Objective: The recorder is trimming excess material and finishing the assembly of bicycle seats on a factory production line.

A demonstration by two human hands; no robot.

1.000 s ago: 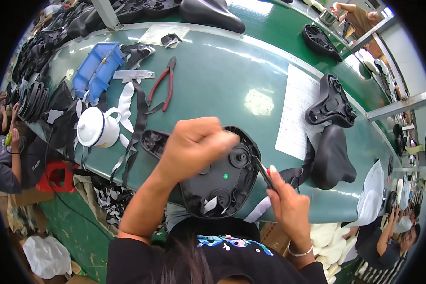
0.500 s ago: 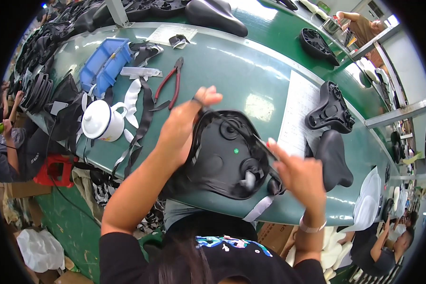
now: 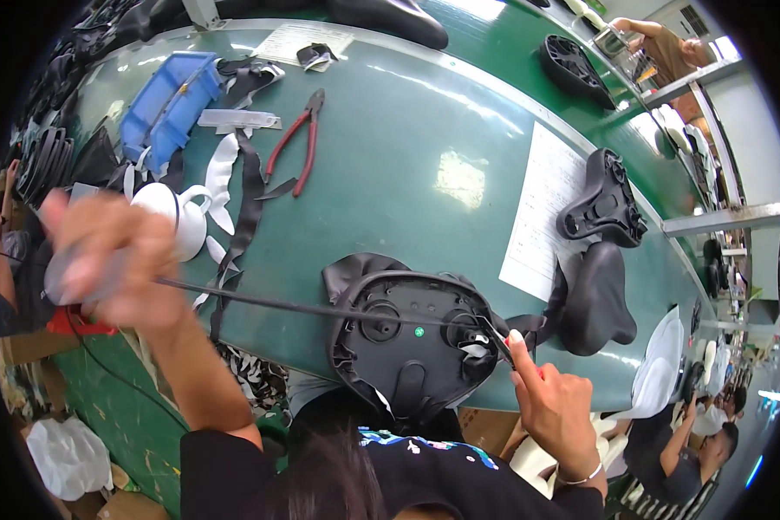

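Note:
A black bicycle saddle [image 3: 412, 355] lies underside up at the table's front edge, its hollow base and a small green sticker showing. A long black strip [image 3: 260, 299] is stretched taut from the saddle to the left. My left hand [image 3: 117, 260], smeared by motion, is closed round the strip's far end beside the white enamel mug [image 3: 169, 217]. At the saddle's right rim, my right hand [image 3: 550, 399] grips a slim, dark cutting tool [image 3: 497, 338] with a bit of red at the handle. Its tip touches the rim near the strip; its exact kind is unclear.
Red-handled pliers [image 3: 299, 143], a blue bin [image 3: 169, 108] and black and white scraps [image 3: 247, 186] lie on the left. Paper sheets [image 3: 542, 208], a saddle base [image 3: 602, 199] and another saddle [image 3: 600, 299] are on the right. Other people work beyond both sides.
My left hand has swung from the saddle far to the left, pulling the black strip out straight. The saddle has turned and sits lower; my right hand has moved down with the tool.

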